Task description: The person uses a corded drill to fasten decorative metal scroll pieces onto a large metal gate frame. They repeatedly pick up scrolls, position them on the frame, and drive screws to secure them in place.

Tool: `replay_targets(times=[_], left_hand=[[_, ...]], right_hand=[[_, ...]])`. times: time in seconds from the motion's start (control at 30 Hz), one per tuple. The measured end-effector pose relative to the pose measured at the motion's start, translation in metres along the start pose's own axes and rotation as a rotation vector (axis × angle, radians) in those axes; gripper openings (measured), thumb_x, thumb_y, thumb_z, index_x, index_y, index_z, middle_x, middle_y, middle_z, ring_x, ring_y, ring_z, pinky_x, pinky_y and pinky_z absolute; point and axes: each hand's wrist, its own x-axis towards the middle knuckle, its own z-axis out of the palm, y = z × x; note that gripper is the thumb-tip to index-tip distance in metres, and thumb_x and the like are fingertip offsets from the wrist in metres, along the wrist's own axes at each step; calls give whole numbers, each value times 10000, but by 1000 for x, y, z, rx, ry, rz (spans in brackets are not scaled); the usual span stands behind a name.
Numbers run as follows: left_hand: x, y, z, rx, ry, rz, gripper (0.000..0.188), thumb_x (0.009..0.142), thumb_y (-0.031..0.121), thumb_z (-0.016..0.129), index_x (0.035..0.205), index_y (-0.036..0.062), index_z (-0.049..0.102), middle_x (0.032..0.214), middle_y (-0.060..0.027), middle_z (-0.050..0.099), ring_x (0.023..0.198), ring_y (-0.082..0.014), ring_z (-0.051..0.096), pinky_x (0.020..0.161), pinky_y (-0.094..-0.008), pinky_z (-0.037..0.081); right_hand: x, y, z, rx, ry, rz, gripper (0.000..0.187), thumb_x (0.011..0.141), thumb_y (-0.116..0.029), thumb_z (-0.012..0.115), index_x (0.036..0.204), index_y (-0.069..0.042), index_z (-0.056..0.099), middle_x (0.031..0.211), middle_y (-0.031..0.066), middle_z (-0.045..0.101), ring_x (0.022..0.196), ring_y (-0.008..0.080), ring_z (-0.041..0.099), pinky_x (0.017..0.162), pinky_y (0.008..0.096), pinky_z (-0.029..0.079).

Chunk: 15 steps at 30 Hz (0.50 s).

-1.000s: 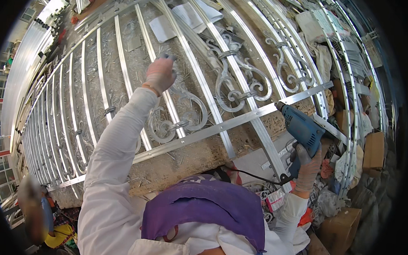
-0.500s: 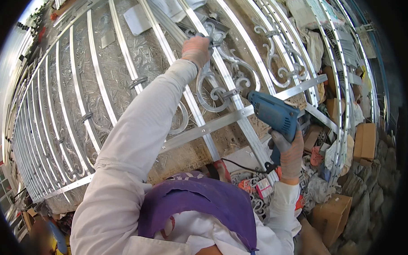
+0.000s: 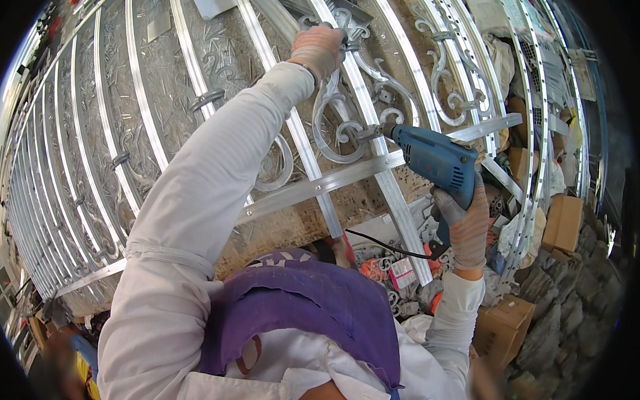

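My right hand (image 3: pixel 467 223), in a striped work glove, is closed round the handle of a blue power drill (image 3: pixel 435 158). The drill points left, its front end against a small metal collar (image 3: pixel 367 134) that joins a silver scroll ornament (image 3: pixel 322 129) to an upright bar (image 3: pixel 359 85). My left hand (image 3: pixel 319 48), also gloved, reaches up and is closed on the upper part of the ornament beside that bar. A flat crossbar (image 3: pixel 320 184) runs below the scrolls. The drill's bit is too small to make out.
A long silver railing (image 3: pixel 140 88) with many bars lies over a worktop strewn with metal shavings. A black cord (image 3: pixel 385 244) hangs from the drill. Loose scroll parts and a pink box (image 3: pixel 402 273) lie below. Cardboard boxes (image 3: pixel 504 331) and more bars stand at right.
The drill has moved up and left relative to the railing, its front end now meeting the collar. My left hand still grips the ornament. The view has shifted slightly.
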Motion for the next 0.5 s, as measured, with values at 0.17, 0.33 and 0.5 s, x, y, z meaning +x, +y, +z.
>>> replay_targets(times=[0.17,0.33,0.5], left_hand=[[-5,2,6,46,72,8,292,840,243,737,1102,114,728,1104,-165,706,1061,-372,695,928,-494,539],[-23,32,11,-43,118,337,426,866,286,761,1260,149,676,1322,-114,624,1215,-331,619,1013,-505,511],[-35,49,47,-71,84,538,507,950,411,671,1388,162,611,1499,-83,536,1392,-334,495,1175,-482,395]], right_hand=[[-8,-19,-1,63,36,112,604,858,-154,806,1371,-12,522,946,76,685,706,119,650,638,271,555],[-15,-15,-13,45,63,95,583,855,-162,809,1351,-27,536,943,71,684,704,115,657,636,272,559],[-8,-25,-12,4,-41,142,585,850,-214,822,1329,-28,541,963,84,684,700,127,666,638,281,566]])
